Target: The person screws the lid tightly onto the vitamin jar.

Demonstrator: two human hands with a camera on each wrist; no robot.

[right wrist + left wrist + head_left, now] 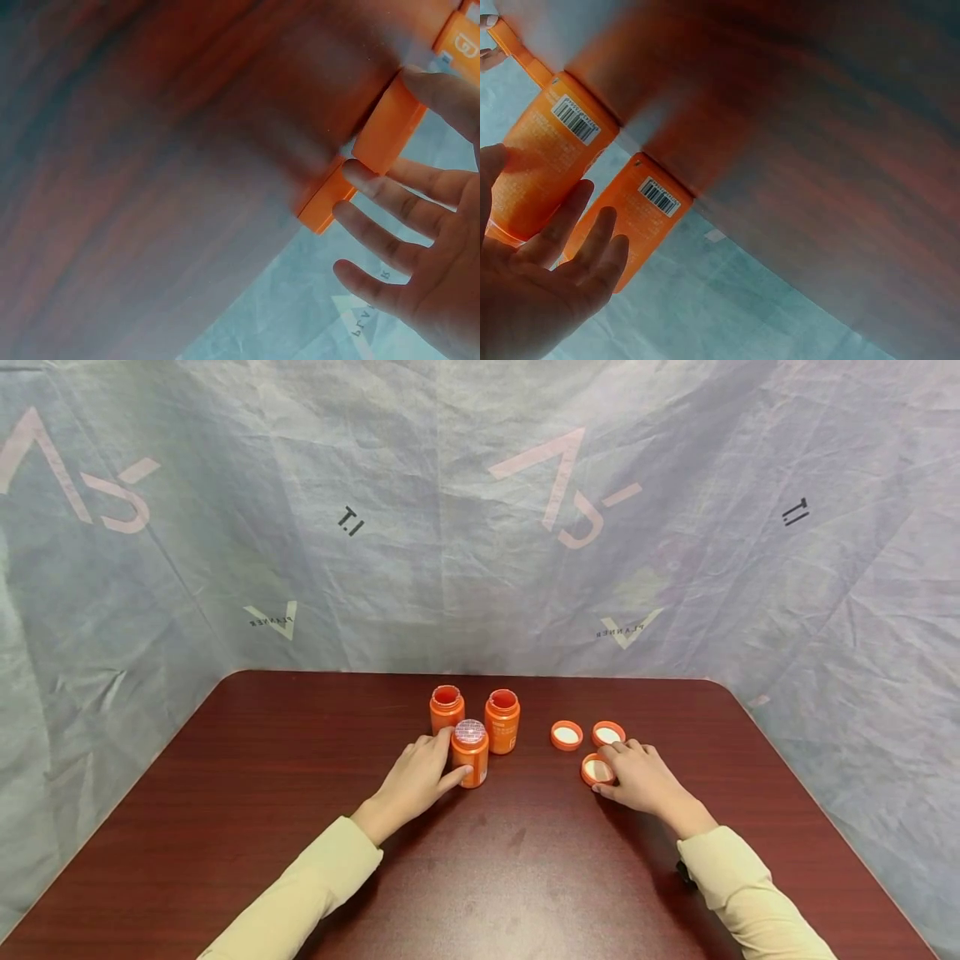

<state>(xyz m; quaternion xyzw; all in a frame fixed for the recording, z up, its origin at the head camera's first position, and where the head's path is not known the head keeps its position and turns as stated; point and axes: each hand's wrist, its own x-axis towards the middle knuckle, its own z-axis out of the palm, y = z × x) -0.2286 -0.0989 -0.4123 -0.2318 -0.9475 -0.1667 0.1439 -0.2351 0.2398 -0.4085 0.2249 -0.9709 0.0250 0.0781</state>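
My left hand (414, 778) holds an upright orange bottle (471, 768) with its thumb on the near side and fingers on the far side. A printed seal covers that bottle's mouth. In the left wrist view a barcode label shows low on the held bottle (544, 161). My right hand (641, 777) pinches an orange cap (597, 770) at its rim, thumb on the near edge and fingers on the far edge. Its pale inner side faces up. In the right wrist view the thumb and a finger touch the cap's (388, 127) side wall.
Behind the held bottle stand two open-mouthed orange bottles, one at left (447, 706) and one at right (502, 727). Two more upturned orange caps, left (566, 736) and right (608, 733), lie beyond the pinched one. A grey printed cloth (465, 568) hangs behind the dark red table (510, 885).
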